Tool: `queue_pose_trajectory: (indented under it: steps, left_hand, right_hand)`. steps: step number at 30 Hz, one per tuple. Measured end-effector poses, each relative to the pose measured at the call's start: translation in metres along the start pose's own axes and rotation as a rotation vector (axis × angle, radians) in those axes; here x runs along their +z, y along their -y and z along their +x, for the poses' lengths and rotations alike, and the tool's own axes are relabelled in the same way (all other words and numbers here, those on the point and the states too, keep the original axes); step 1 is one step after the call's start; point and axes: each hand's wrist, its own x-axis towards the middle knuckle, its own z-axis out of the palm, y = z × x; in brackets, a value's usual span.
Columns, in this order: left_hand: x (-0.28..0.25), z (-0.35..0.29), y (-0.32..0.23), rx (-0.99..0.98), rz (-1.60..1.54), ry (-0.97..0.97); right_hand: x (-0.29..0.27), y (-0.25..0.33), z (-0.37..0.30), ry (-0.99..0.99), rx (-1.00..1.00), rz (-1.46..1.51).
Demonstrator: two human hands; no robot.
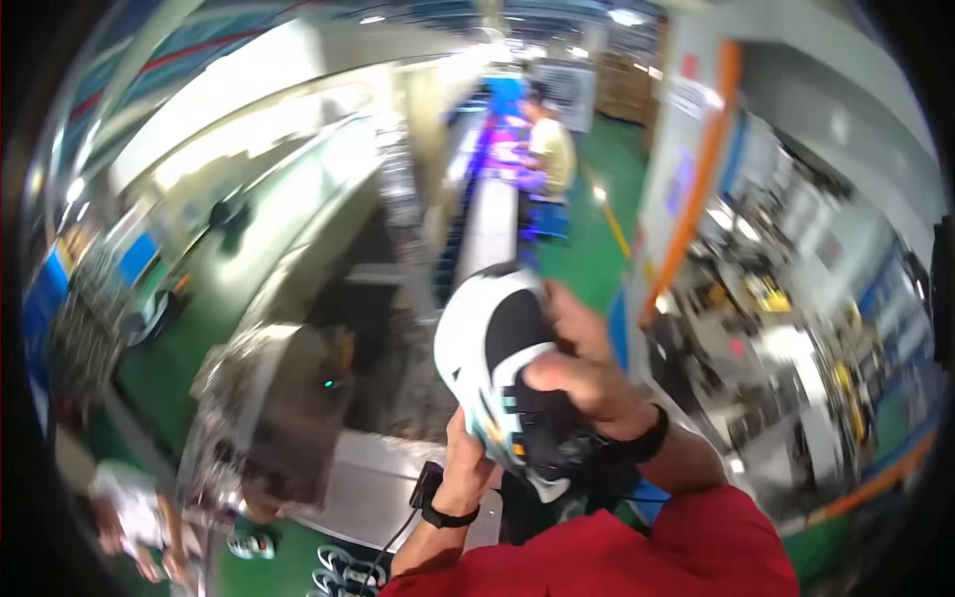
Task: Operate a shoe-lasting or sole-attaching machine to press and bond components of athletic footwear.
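Note:
A white and black sneaker [463,338] is held up in front of my red shirt, close to the middle of the picture. My left hand [468,463] grips its lower left side, with the fingers partly hidden by the shoe. On the other side, my right hand [587,373] is closed on the black upper, its thumb lying over the top. Motion blurs the right hand and the nearer part of the shoe. Dark bands circle both wrists, and a small black box [428,485] with a cable sits at the left one.
A metal work surface [373,478] lies to the left, beside a plastic-wrapped machine [288,398]. Several sneakers [348,572] are at the lower left, near another person [139,517]. Ahead, a person in yellow [552,149] is at a long conveyor line [494,214]. Orange-edged machinery [786,388] stands on the right.

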Motion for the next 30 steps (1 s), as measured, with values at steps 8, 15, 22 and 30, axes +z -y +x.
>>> queue_pose_trajectory:
  steps: [8,15,22,30]
  left_hand:
    - [0.092,0.038,0.192,-0.426,-0.284,0.020]
    - [0.219,0.035,0.355,-0.626,0.386,0.300]
    - [0.285,0.070,0.548,-0.931,0.351,0.558]
    - [0.325,0.129,0.775,-0.413,1.207,0.653]
  right_hand:
    - [-0.190,-0.022,-0.191,-0.575,-0.043,-0.160]
    - [-0.310,-0.012,-0.347,-1.261,-0.128,-0.470]
    - [-0.380,0.025,-0.493,-1.673,-0.089,-0.560]
    - [-0.374,0.065,-0.565,-2.033,-0.059,-0.634]
